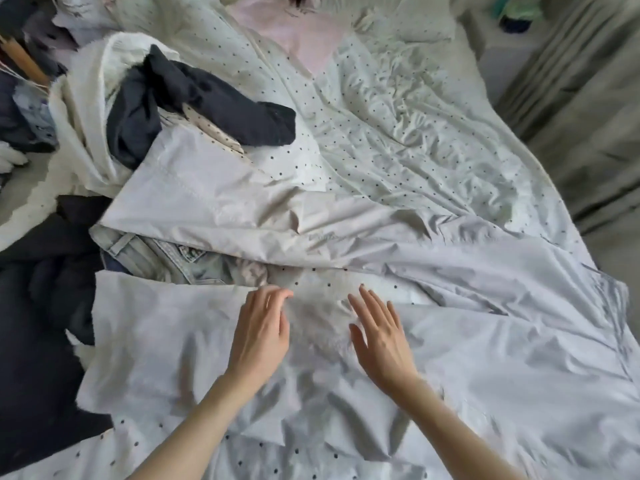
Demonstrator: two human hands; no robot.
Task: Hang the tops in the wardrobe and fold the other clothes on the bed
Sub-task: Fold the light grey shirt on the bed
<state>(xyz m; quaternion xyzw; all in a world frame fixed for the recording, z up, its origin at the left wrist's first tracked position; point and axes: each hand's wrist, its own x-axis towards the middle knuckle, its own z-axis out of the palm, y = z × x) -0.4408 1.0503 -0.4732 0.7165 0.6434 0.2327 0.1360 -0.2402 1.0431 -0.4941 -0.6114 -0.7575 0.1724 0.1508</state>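
Head view: my open left hand (261, 332) and right hand (379, 336) rest on thin, limp pale grey trousers (450, 341), holding nothing; best pinched at the near waistband edge.

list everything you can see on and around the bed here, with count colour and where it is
pale grey garment: one, light grey, spread flat across the near bed, two legs or sleeves pointing left
dotted bedcover: one, white with dark dots, over the whole bed
dark top: one, navy or black, crumpled on the pile upper left
cream garment: one, off-white, under the dark top
jeans: one, pale blue denim, left, between the grey garment's two ends
dark clothes: count unclear, black, heaped at the left edge
pink cloth: one, pale pink, far end of the bed
curtain: one, grey, right side
left hand: open, on the grey garment
right hand: open, fingers spread, on the grey garment
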